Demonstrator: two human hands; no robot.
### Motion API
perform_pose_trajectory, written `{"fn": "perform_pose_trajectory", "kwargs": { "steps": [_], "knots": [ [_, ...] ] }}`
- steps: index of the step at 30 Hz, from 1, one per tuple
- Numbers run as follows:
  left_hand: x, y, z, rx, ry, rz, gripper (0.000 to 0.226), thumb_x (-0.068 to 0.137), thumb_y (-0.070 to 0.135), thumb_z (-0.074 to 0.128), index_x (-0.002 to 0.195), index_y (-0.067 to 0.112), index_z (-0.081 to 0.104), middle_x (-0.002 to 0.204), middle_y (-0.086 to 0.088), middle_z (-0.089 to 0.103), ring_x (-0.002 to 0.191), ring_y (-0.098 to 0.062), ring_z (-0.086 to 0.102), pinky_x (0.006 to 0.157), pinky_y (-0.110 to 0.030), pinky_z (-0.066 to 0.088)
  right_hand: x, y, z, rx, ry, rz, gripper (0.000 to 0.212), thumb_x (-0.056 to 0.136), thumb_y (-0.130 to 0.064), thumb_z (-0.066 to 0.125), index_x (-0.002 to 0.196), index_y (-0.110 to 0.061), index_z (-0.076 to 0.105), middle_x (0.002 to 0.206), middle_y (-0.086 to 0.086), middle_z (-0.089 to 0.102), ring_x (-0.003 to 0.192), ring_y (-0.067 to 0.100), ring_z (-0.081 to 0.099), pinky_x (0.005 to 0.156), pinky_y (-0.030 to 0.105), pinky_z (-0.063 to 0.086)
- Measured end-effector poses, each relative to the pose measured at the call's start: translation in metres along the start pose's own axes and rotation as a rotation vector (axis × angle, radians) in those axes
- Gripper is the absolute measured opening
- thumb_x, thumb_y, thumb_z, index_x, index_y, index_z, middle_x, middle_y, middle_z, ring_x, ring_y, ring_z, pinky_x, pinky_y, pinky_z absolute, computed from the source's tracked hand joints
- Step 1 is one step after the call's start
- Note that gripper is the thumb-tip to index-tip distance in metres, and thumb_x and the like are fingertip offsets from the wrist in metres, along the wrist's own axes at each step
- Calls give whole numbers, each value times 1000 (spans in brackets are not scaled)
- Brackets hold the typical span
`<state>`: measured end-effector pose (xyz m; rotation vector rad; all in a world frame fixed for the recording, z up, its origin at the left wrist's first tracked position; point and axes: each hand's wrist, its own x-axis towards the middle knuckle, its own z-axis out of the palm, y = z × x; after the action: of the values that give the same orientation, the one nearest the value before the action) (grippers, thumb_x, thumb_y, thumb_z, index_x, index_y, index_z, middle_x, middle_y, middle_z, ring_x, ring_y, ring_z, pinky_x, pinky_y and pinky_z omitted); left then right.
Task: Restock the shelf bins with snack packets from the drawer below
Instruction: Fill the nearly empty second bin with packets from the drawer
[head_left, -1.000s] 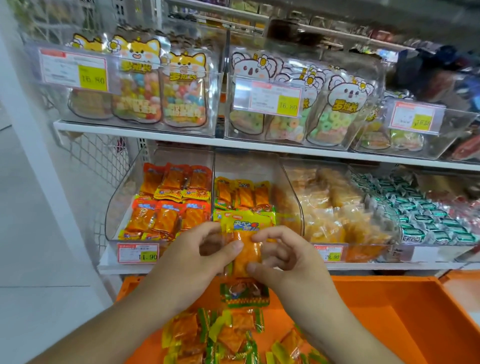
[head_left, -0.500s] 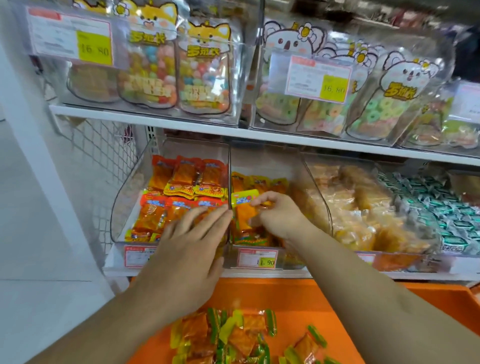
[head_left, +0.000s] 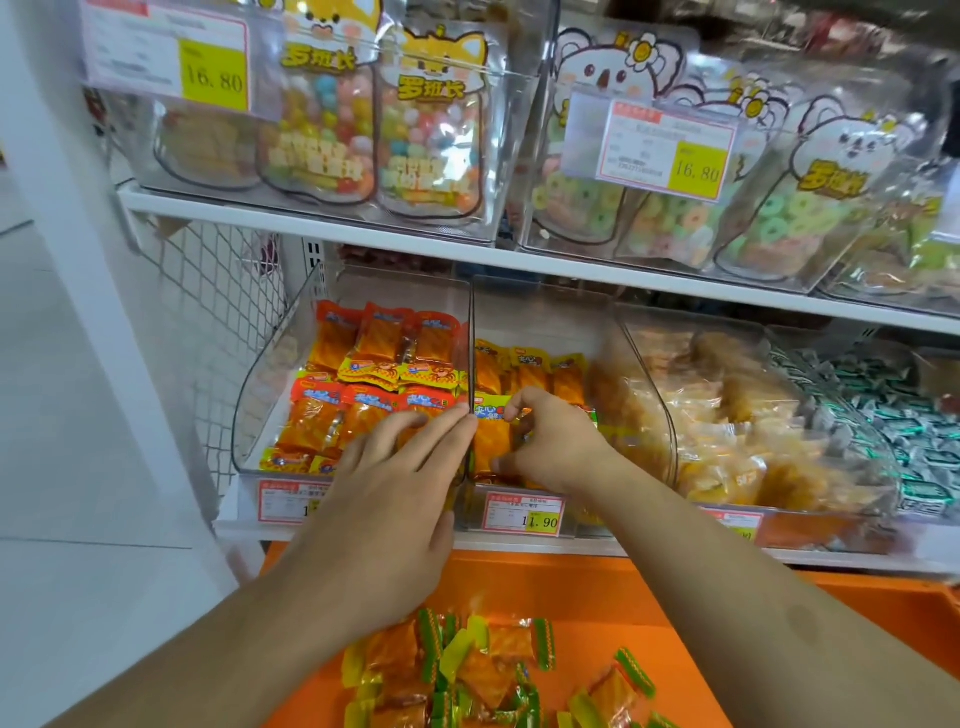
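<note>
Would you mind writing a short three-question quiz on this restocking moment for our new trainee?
1. True or false: the right hand is inside the second bin from the left, fingers curled on a packet with a green top edge.
2. Which price shows on the tag below that bin? A) 16.80 B) 11.90 C) 26.90
3. Fill in: the loose packets waiting to be shelved lie in the ______ drawer.

Key
1. True; the left hand has straight fingers reaching the divider between the two leftmost bins.
2. B
3. Orange
</note>
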<state>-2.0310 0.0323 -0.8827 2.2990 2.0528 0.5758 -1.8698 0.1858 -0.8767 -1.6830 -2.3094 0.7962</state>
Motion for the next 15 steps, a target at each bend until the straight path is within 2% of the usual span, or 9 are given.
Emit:
{"fn": "perform_pose_trajectory", "kwargs": {
  "steps": [3, 6, 8, 10, 12, 15],
  "knots": [
    [0, 0, 0, -2, 8, -2, 82, 99, 38, 55, 165, 33, 5, 169, 23, 2, 151, -10, 7, 122, -41, 21, 2, 3, -2, -25, -42, -18, 70, 76, -24, 93, 128, -41, 49, 102, -4, 66, 89, 13, 64, 79, 35, 61],
    [0, 2, 0, 10, 25, -2, 82, 102, 40, 49, 163, 35, -6, 168, 25, -9, 151, -8, -2, 125, -37, 14, 4, 5, -5, -40, -78, -30, 93, 74, -27, 94, 149, -45, 41, 114, -5, 65, 107, 20, 65, 87, 34, 58],
    [0, 3, -1, 9, 38, 5, 82, 102, 40, 48, 163, 36, -8, 167, 26, -10, 151, -7, -3, 125, -37, 13, 6, 5, -4, -67, -105, -18, 93, 72, -34, 94, 151, -42, 44, 121, -5, 66, 115, 23, 63, 93, 37, 56],
    [-1, 2, 1, 4, 41, 6, 83, 102, 40, 49, 163, 36, -8, 167, 26, -9, 152, -8, -2, 125, -36, 13, 10, 6, 0, -131, -135, -16, 99, 63, -53, 90, 150, -45, 45, 132, -1, 64, 125, 28, 59, 102, 43, 54],
    [-1, 0, 4, 2, 40, 2, 84, 101, 39, 51, 163, 36, -5, 168, 25, -6, 152, -9, 1, 124, -38, 15, 17, 9, 2, -180, -157, 8, 108, 53, -67, 81, 152, -52, 38, 143, 3, 56, 135, 34, 50, 108, 51, 49],
    [0, 0, 4, -4, 40, 2, 85, 99, 38, 54, 164, 35, -1, 169, 24, -2, 153, -11, 5, 123, -40, 19, 14, 8, -2, -202, -176, 28, 104, 69, -58, 84, 156, -55, 28, 154, 6, 36, 145, 38, 32, 115, 57, 40]
  ]
}}
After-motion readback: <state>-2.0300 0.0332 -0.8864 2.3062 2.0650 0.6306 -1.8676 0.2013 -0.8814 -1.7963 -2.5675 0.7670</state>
